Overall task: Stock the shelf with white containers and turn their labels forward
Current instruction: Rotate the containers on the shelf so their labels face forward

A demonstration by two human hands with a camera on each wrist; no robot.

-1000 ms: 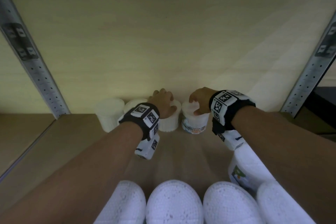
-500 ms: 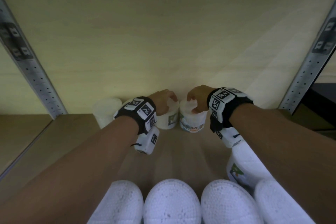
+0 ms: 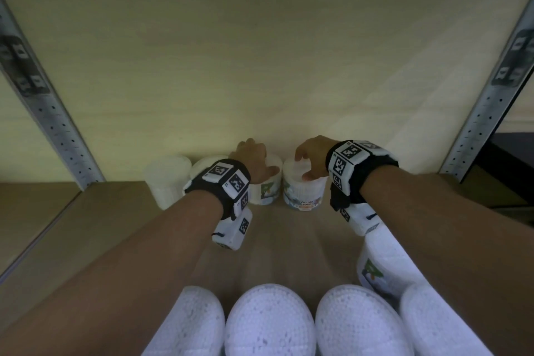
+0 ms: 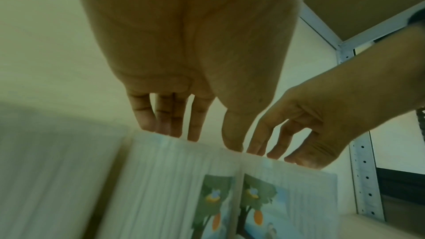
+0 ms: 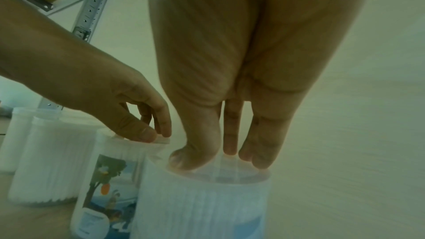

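- The shelf (image 3: pixel 121 228) carries a row of white tubs against its back wall, with a second row of tubs (image 3: pixel 268 324) at the near edge under the forearms; a metal upright (image 3: pixel 57 124) stands at each side.
- At the back, four tubs stand side by side: two plain-faced ones (image 3: pixel 166 179) on the left and two in the middle, one under each hand.
- The left hand (image 3: pixel 251 157) sits on top of the left tub (image 3: pixel 267 185), fingers (image 4: pixel 170 124) bent down over the lid's rim, thumb on the near edge. Its tree picture faces partly right, so I judge it still needs turning.
- The right hand (image 3: pixel 312 156) caps the right tub (image 3: pixel 303 193) the same way, thumb and fingers (image 5: pixel 231 134) pressed on the lid. Its lettering already looks out front.
- To do this well, I'd say twist from the lid with light downward pressure so each tub spins on the spot instead of sliding.
- The two touch, or nearly do, so turning one could drag the other; hold the finished one steady.
- Stop when the picture sits square to the front, then deal with the two plain-faced tubs.
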